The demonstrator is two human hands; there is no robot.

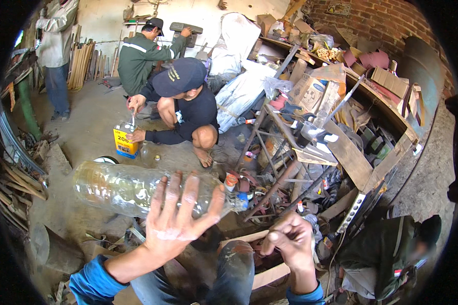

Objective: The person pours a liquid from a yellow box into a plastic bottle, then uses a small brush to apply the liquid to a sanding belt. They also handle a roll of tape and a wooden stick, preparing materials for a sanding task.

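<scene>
**One clear plastic bottle [117, 189] under a spread left hand [178, 218]**

The bottle lies on its side just beyond the left hand, whose fingers stretch open across it, near its blue cap [242, 201]. What carries it is hidden. The right hand [290, 244] sits apart, nearer the wearer and right of the cap, thumb and forefinger drawn together; whether they pinch anything, I cannot tell.

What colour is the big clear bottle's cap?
The cap is blue, best seen in the head view.
</scene>
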